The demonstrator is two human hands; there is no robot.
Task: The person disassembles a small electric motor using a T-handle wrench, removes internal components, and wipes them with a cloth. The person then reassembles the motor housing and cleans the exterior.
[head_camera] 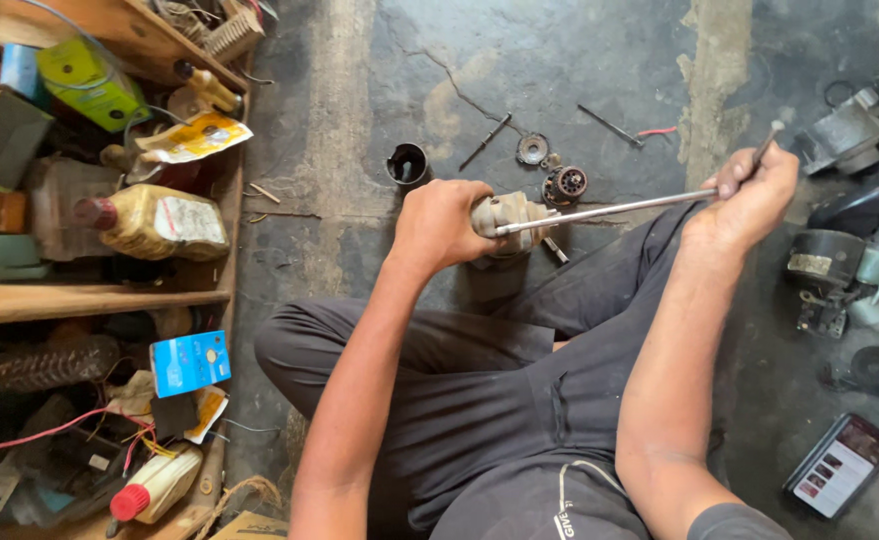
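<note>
A small repair workshop is shown, worked at floor level. A cracked, oil-stained concrete floor (pixel 439 70) is seen at twelve o'clock, and loose metal parts are scattered on it: a black cylindrical sleeve (pixel 406 163), a toothed rotor (pixel 565 184), a washer-like disc (pixel 532 149) and thin rods (pixel 485 141). At nine o'clock, rough wooden shelves (pixel 89 298) are crammed with oil bottles (pixel 154 222), boxes and wires. At three o'clock, dismantled motor housings (pixel 844 135) are piled.
</note>
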